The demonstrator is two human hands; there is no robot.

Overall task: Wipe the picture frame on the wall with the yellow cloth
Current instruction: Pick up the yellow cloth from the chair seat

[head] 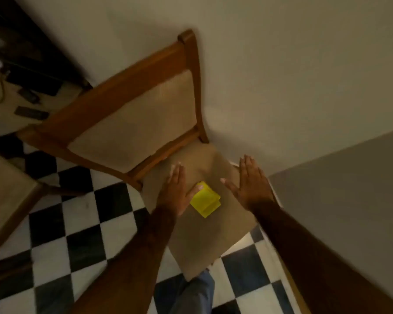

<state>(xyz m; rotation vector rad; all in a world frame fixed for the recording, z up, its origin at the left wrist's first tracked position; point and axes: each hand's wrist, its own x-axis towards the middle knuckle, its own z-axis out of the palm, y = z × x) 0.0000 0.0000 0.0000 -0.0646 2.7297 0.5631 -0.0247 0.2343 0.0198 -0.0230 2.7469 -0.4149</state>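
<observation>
A folded yellow cloth (pixel 205 198) lies on the beige seat of a wooden chair (pixel 204 234) below me. My left hand (pixel 176 189) hovers flat just left of the cloth, fingers stretched out, thumb at the cloth's upper corner. To the right of the cloth my right hand (pixel 250 184) is spread flat with fingers apart, holding nothing. No picture frame is in view; only bare wall shows above the chair.
The chair's padded backrest (pixel 134 123) stands against a pale wall (pixel 281 75). A black-and-white checkered floor (pixel 77 223) lies to the left and below. Another chair's edge (pixel 7 191) is at far left. A table with small objects (pixel 21 103) sits upper left.
</observation>
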